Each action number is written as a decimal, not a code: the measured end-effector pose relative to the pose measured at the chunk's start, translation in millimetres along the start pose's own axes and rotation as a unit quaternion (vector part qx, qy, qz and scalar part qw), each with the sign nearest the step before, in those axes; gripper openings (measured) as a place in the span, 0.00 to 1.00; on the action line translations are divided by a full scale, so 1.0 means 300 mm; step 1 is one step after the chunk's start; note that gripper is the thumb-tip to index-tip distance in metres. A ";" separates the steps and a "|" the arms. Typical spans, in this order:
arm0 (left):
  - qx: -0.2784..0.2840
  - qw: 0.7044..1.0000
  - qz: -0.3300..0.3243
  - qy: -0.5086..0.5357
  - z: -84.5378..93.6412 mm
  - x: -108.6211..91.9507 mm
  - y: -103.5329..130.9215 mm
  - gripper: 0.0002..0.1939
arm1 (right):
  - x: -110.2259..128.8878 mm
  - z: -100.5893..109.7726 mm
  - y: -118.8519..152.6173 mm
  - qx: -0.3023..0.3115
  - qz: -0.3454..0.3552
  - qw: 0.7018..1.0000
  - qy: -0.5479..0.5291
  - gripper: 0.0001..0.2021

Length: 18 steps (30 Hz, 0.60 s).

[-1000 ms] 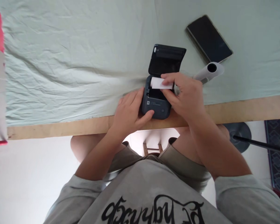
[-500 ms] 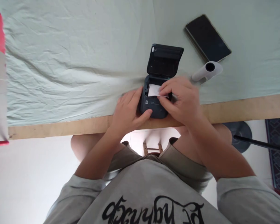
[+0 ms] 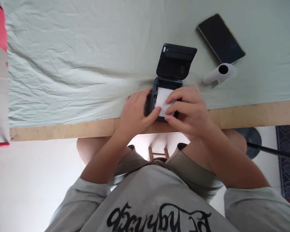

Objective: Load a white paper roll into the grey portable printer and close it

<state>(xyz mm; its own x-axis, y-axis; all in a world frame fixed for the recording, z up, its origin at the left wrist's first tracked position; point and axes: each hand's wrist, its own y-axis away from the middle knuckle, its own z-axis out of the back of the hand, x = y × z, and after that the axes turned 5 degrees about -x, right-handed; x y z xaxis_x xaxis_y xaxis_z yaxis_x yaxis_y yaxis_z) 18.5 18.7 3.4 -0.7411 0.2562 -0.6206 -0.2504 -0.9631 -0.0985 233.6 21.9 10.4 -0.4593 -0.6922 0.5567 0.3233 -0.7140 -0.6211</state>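
A dark blue portable printer [image 3: 154, 109] rests at the table's near edge, its black lid [image 3: 176, 62] swung up and away from me. White paper [image 3: 163, 96] lies out of its open bay and covers much of the front face. My left hand [image 3: 137, 111] is wrapped around the printer's left side, with the thumb at the paper's lower left edge. My right hand [image 3: 189, 109] is curled over the paper's right side, several fingertips pressed against it. Those fingers hide the right part of the bay and of the paper.
Beyond my right hand lies a white curled tube [image 3: 212, 74] with a dark round opening. Past it is a black smartphone [image 3: 221, 38]. A wrinkled pale green cloth [image 3: 87, 58] covers the table up to its wooden edge [image 3: 62, 130].
The paper has come farther out towards me and now covers the printed front face. My right hand has moved slightly nearer, and my left thumb now meets the paper's edge.
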 end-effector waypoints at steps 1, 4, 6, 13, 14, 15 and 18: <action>0.000 1.000 -0.001 -0.003 -0.001 -0.002 0.000 0.32 | -0.007 0.002 -0.002 -0.027 -0.008 1.000 -0.009 0.05; 0.003 1.000 -0.005 -0.011 0.000 -0.002 0.004 0.30 | -0.033 0.007 -0.008 -0.126 -0.076 0.989 0.024 0.02; 0.006 1.000 -0.010 -0.013 0.003 0.001 0.007 0.31 | -0.050 0.007 -0.009 -0.133 -0.159 0.977 0.053 0.03; 0.024 0.999 -0.019 -0.023 0.009 0.005 0.012 0.33 | -0.108 -0.015 0.003 -0.080 -0.231 0.968 -0.049 0.20; 0.024 0.999 -0.019 -0.023 0.009 0.005 0.012 0.33 | -0.116 -0.018 0.004 -0.101 -0.223 0.967 -0.064 0.20; 0.024 0.999 -0.019 -0.023 0.009 0.004 0.012 0.33 | -0.124 -0.019 0.005 -0.127 -0.215 0.965 -0.073 0.18; 0.031 0.999 -0.016 -0.021 0.011 -0.003 0.011 0.34 | -0.138 -0.019 0.006 -0.187 -0.210 0.958 -0.051 0.15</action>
<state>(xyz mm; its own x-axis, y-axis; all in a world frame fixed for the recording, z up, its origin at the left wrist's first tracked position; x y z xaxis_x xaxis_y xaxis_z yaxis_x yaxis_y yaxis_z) 16.4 15.6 6.2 -0.7573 0.2919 -0.5843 -0.3118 -0.9476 -0.0692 248.6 49.9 -16.8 -0.3941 -0.3724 0.8402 -0.2011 -0.8572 -0.4742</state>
